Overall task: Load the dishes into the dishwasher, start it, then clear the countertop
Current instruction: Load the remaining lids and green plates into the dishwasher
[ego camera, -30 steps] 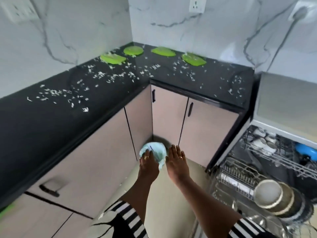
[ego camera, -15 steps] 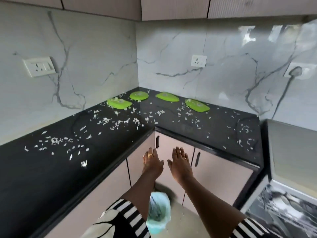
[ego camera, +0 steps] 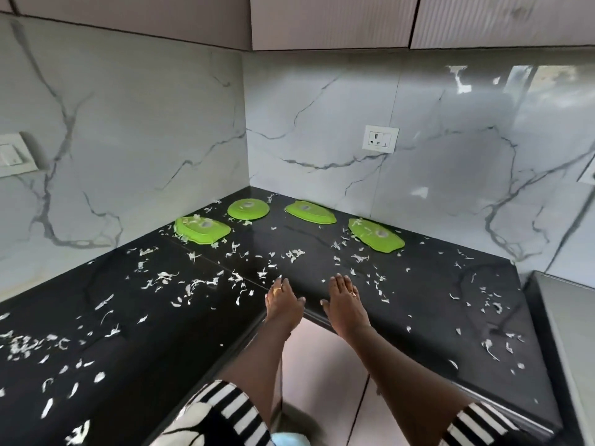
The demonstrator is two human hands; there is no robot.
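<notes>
Here both my hands are flat and hold nothing. My left hand (ego camera: 283, 304) and my right hand (ego camera: 344, 305) lie palm down, side by side with a small gap between them, fingers straight and close together, a ring on each. They are stretched out over the inner corner of the black countertop (ego camera: 434, 284), fingertips past its front edge. I cannot tell whether they touch the stone or hang just above it.

All round my fingertips the countertop is strewn with small white scraps (ego camera: 164, 280), thickest off to the left of my left hand, thinner out past my right.

Well beyond my fingers, against the marble wall, four flat green lids lie in a loose arc: one far out to the left (ego camera: 203, 230), one ahead of my left hand (ego camera: 248, 209), one ahead of the gap between my hands (ego camera: 310, 212) and one beyond my right hand (ego camera: 376, 235). The two outer ones have scraps on them.

Above those, a white socket (ego camera: 380, 139) sits on the wall.

Beneath my wrists is a pale cabinet door (ego camera: 322, 365). Back by my elbows, the striped sleeves (ego camera: 235, 410) show, with a bit of something light blue (ego camera: 289, 439) between them at the frame's edge.
</notes>
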